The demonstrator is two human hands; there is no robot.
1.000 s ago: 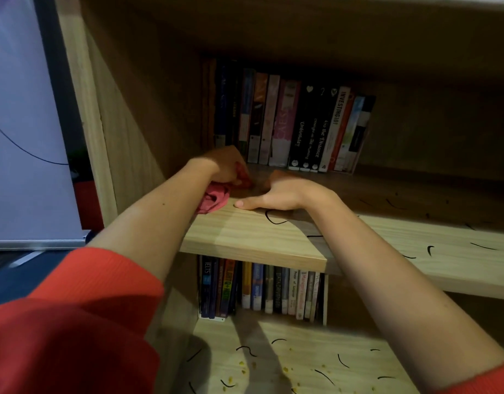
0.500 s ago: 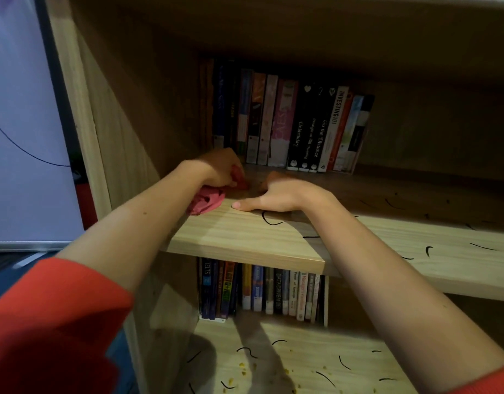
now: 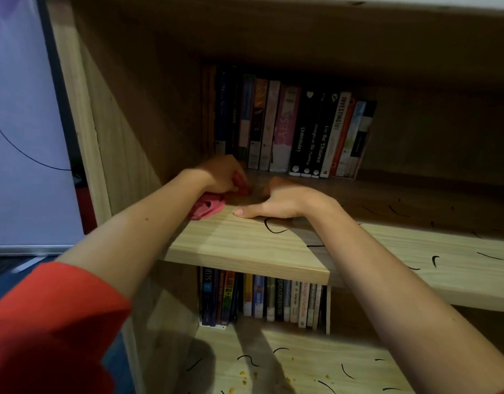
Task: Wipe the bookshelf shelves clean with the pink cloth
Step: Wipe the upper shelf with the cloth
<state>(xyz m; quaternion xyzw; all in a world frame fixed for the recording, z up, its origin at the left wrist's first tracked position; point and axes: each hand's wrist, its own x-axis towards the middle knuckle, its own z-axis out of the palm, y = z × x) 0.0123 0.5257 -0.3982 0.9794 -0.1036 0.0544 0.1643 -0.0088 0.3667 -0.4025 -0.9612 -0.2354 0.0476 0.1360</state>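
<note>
My left hand [image 3: 221,174] grips the bunched pink cloth [image 3: 208,207] at the left end of the upper wooden shelf [image 3: 245,245], close to the bookcase's side wall. Part of the cloth bulges out under the wrist and part shows red between the fingers. My right hand [image 3: 279,201] rests on the shelf just to the right of the cloth, thumb stretched along the board; its fingers point into the shadow and are partly hidden. Black curved marks [image 3: 273,227] lie on the shelf beside and to the right of that hand.
A row of upright books [image 3: 296,132] stands at the back of the upper shelf, just behind my hands. The lower shelf [image 3: 302,365] holds another book row [image 3: 262,298], black marks and yellow crumbs. A whiteboard [image 3: 26,123] stands left of the bookcase.
Both hands stay in nearly the same spot on the shelf. The view has shifted slightly, and the cloth has edged a little to the left.
</note>
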